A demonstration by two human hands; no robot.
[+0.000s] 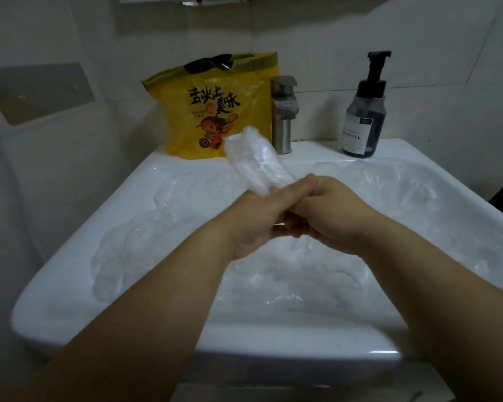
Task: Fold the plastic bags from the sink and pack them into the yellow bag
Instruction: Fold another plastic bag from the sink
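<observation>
Plastic bag [253, 162] aloft above sink [311, 150] basin

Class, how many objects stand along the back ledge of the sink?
3: the yellow bag at the left, the faucet in the middle, the dark pump bottle at the right. Anything behind the yellow bag would be hidden.

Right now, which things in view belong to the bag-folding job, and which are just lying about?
Job: folded clear plastic bag in the left hand and right hand; loose clear bags in the sink; yellow bag.
Lying about: faucet; dark pump bottle.
</observation>
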